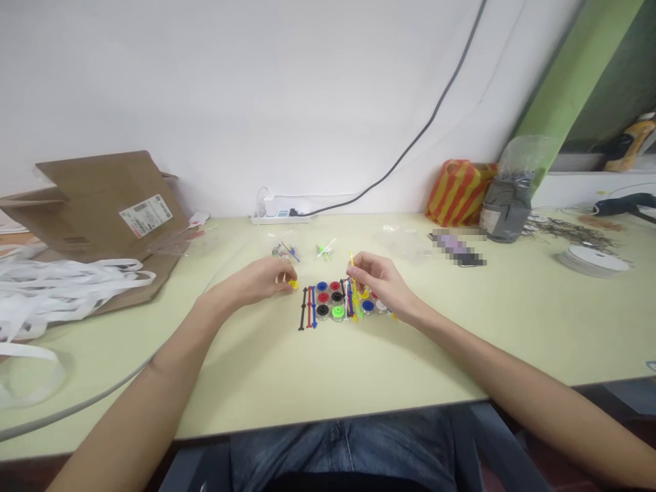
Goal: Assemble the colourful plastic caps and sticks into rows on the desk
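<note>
Seen from the head camera, the left hand (264, 281) pinches a small yellow disc (293, 284) while the right hand (382, 281) holds a thin yellow rod (351, 263) upright, the hands apart above a grid of coloured round caps (328, 298). Loose rods (308, 307) lie side by side within easy reach on a pale green table (246, 383). A clear plastic bag (284, 251) of small coloured parts rests just beyond.

Clear discs w/ colored caps (322, 297) in rows; colored plastic sticks (309, 307) alongside.
</note>
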Demonstrator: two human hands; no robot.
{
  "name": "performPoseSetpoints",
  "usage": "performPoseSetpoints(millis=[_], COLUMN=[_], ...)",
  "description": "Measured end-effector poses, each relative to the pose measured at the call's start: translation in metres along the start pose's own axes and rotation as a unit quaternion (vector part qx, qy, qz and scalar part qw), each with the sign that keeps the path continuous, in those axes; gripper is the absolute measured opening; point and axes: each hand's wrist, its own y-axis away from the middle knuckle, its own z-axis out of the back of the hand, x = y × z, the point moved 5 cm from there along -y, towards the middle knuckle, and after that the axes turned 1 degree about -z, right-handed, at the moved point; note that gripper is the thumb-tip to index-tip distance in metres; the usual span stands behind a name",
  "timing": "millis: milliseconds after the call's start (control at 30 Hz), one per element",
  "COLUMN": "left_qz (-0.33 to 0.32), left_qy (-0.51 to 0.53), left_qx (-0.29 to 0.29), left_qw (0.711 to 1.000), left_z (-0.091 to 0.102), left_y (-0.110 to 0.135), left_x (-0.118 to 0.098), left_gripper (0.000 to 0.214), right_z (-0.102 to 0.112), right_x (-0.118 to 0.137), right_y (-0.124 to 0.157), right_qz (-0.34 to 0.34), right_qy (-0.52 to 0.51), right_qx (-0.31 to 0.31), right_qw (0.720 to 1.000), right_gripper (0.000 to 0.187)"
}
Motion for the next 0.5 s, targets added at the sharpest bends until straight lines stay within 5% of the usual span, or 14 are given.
performPoseSetpoints(millis=[500], left_qz=[-0.019], left_qy=[-0.033], left_qx=[0.001], left_qw=[0.999], left_z=[-0.004], left_y=[0.0], left_x=[-0.0055], left_gripper=[0.03], right_z=[0.0076], right_x=[-0.002], right_y=[0.0011], right_qz=[-0.053], right_qy=[0.08], right_qx=[-0.064], right_qw=[0.993], right_gripper=[0.034])
